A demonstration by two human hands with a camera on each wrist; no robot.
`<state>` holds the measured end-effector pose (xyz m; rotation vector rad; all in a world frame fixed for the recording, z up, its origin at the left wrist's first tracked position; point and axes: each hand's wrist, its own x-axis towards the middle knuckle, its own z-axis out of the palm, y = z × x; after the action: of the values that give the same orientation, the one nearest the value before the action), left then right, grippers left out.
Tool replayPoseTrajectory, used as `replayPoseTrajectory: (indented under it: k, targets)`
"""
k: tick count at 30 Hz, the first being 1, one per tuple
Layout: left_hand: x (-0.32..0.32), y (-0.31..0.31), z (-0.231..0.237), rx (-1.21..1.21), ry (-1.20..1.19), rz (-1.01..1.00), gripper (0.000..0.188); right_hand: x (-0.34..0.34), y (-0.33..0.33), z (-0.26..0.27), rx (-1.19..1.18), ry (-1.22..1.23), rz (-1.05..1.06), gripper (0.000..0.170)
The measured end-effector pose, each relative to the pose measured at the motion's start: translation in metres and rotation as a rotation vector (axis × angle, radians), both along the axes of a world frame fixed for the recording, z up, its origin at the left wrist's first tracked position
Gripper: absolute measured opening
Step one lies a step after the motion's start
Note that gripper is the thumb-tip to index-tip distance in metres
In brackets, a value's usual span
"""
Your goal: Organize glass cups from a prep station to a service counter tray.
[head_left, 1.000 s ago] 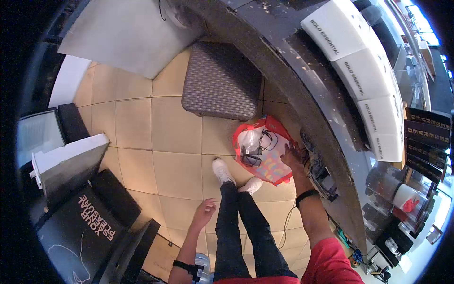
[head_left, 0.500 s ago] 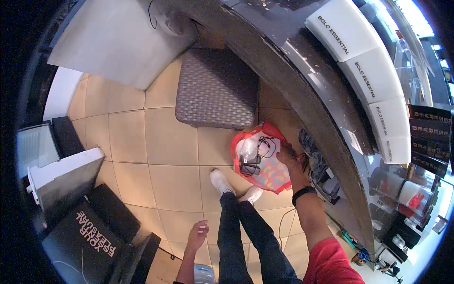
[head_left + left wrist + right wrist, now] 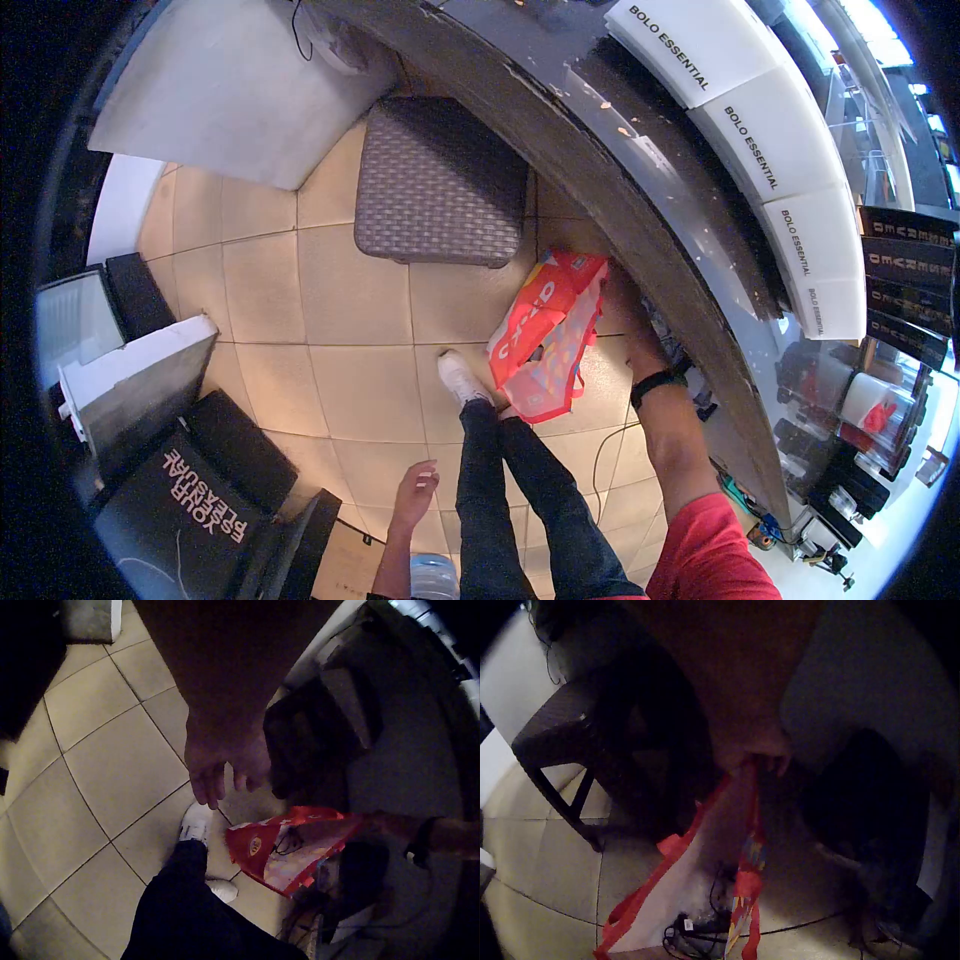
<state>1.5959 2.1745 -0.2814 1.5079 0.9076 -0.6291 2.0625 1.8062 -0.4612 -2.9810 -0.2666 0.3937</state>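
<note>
A red bag with white lettering hangs tilted above the tiles, its far end held by my right hand, partly in shadow under the counter. From the right wrist view, that hand has its fingers curled round the bag's edge, and black cables lie inside the bag. The left hand hangs beside the legs, fingers loosely bent and touching nothing; in the left wrist view this hand is above the shoes, apart from the bag.
A woven dark stool stands beyond the bag. A curved counter runs along the right, with white boxes on it. Black boxes are at the left, and a cable lies on the floor near the right leg.
The bag has been lifted and tipped, so its lettered side shows and its contents are mostly hidden from the head view. My right hand now grips its edge; the left stays loose.
</note>
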Motion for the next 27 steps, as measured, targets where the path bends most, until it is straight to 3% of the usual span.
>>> replayPoseTrajectory:
  k: [14,27]
  targets:
    - [0.000,0.000,0.002,0.056,0.050,-0.064,0.035,0.013,-0.006,0.042,0.211,0.052,-0.196,0.048]
    - [-0.006,0.007,0.003,0.044,-0.025,-0.005,0.037,-0.036,-0.021,0.111,0.745,0.270,-0.550,0.052]
